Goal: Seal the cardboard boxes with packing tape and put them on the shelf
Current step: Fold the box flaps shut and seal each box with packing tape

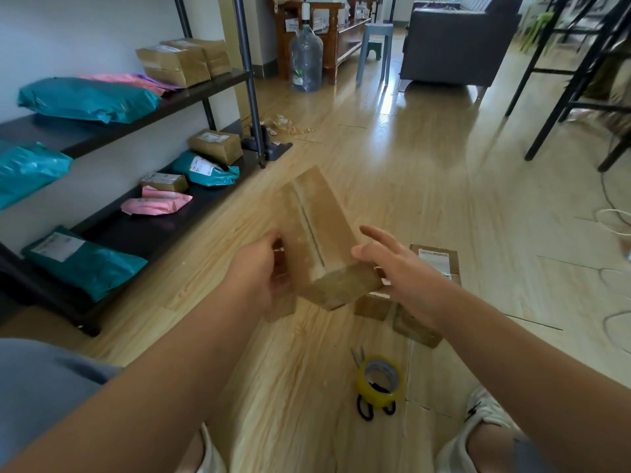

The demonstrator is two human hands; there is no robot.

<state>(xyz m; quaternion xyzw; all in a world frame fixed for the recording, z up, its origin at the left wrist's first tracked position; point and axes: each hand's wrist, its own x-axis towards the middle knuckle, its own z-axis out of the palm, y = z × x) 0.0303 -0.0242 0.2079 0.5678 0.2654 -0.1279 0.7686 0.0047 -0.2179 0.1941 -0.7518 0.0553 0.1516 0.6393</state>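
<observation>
A long brown cardboard box (pixel 317 227), blurred by motion and with a taped seam along its top, is held above the floor in front of me. My left hand (pixel 263 271) grips its near left corner with curled fingers. My right hand (pixel 399 264) is at the box's near right side with fingers spread and straight. A roll of yellow packing tape (pixel 379 382) lies on the floor near my right foot, on top of black-handled scissors (pixel 367 406). The dark shelf (pixel 129 121) stands to the left with sealed boxes (pixel 181 63) on it.
Teal and pink mailer bags (pixel 85 100) and small boxes (pixel 216 145) fill the shelf's tiers. More cardboard boxes (pixel 413 322) sit on the floor under my right hand. A water jug (pixel 306 59), a stool (pixel 375 46), a sofa (pixel 454 42) and chair legs (pixel 573 83) stand farther off. Cables trail at right.
</observation>
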